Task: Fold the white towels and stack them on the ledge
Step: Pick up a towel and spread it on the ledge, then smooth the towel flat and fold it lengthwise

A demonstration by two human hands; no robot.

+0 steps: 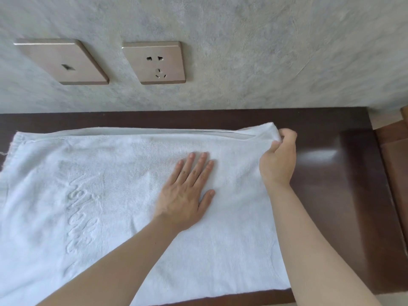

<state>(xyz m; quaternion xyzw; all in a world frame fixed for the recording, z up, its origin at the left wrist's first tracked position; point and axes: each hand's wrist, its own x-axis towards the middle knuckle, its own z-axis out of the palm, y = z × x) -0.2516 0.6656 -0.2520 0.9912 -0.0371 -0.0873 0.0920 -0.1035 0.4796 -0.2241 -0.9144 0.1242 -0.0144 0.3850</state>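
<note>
A white towel with raised lettering lies spread over the dark wooden ledge, its far edge doubled into layers along the wall side. My left hand presses flat on the towel's middle, fingers straight and pointing toward the wall. My right hand pinches the towel's far right corner, fingers curled round the layered edge.
A grey textured wall rises right behind the ledge, carrying a switch plate and a power socket. Bare glossy wood shows to the right of the towel. The ledge ends at the right, with lighter brown furniture beyond.
</note>
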